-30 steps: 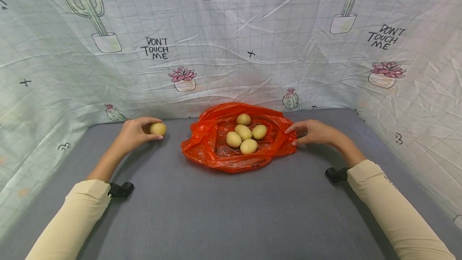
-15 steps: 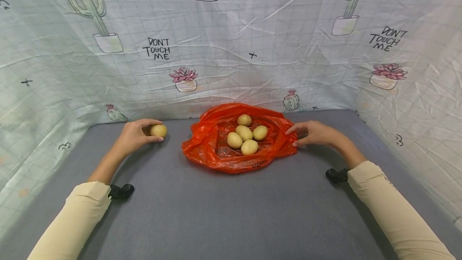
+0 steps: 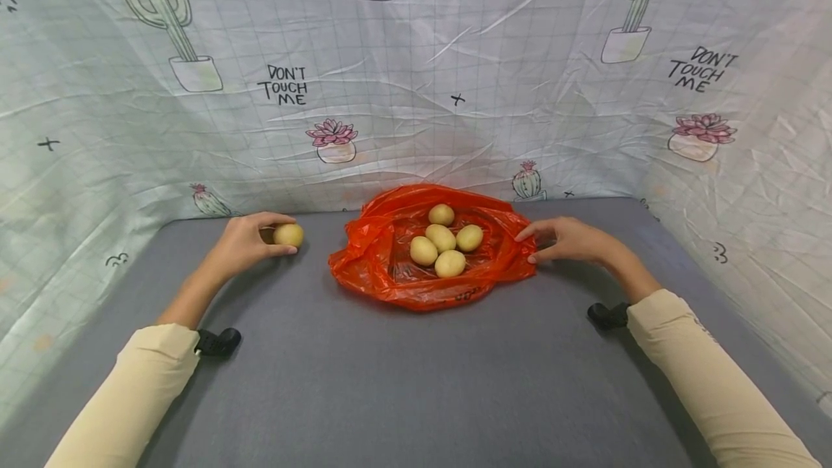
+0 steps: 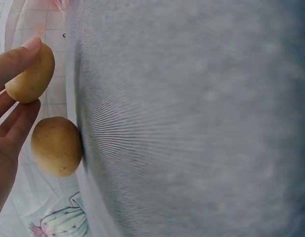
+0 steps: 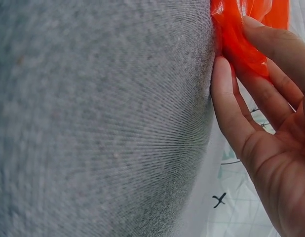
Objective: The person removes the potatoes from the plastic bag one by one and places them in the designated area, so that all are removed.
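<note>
My left hand pinches a yellow potato between thumb and fingers, left of the bag. In the left wrist view that potato is held up off the table, while a second potato rests on the grey surface beside the fingers; the hand hides this one in the head view. A red-orange plastic bag lies spread with its mouth wide, several potatoes grouped inside. At its right edge, my right hand grips the thin film between thumb and fingers.
Both hands work over a grey tabletop. Just behind the bag rises a pale cloth curtain printed with cacti and lettering, which also closes off both sides. Each wrist wears a small black camera.
</note>
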`<state>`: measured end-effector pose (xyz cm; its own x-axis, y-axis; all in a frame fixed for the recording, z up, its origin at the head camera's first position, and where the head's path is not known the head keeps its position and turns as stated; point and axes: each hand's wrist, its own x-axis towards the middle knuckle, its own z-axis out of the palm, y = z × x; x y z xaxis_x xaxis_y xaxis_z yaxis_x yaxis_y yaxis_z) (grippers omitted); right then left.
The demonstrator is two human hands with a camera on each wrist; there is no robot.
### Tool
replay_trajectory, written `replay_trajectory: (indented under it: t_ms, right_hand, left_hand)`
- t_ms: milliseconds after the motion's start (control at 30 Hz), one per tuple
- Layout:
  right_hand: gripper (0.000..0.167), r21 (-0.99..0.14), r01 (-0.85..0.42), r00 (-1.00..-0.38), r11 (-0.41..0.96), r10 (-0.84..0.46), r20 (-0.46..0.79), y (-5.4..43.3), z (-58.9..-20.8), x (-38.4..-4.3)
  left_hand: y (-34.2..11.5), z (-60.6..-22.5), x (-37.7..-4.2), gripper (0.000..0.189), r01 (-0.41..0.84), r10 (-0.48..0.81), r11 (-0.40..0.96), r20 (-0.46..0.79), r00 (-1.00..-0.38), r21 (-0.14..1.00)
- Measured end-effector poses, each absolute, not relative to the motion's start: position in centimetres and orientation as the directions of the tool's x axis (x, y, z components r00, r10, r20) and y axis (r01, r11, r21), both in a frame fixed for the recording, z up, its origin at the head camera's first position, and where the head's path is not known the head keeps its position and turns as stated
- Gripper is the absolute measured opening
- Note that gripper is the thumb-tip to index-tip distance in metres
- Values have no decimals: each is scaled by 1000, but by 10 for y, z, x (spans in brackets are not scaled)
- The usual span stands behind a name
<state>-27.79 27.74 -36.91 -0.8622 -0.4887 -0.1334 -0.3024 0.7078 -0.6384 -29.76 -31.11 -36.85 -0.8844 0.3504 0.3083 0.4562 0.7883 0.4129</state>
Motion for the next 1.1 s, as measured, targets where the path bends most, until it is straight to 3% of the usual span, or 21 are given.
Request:
replay_trajectory:
  t_ms: [233, 700, 900, 1100]
  right_hand:
    - [44, -644, -282, -866, 711, -477, -147, 277, -368, -277]
    - [43, -625, -304, -868, 719, -480, -130, 277, -369, -278]
    - [43, -629, -297, -867, 719, -478, -138, 276, -368, -276]
    - [44, -635, -303, -863, 711, -487, -133, 274, -365, -273]
  left_hand:
    - [-309, -362, -308, 49, 497, 414, 793, 286, -864, 353]
    - [-315, -353, -326, 44, 509, 514, 811, 65, -855, 288]
    - [-311, -348, -323, 44, 517, 530, 810, 35, -848, 278]
    - [-292, -340, -314, 44, 544, 549, 772, 85, -831, 328]
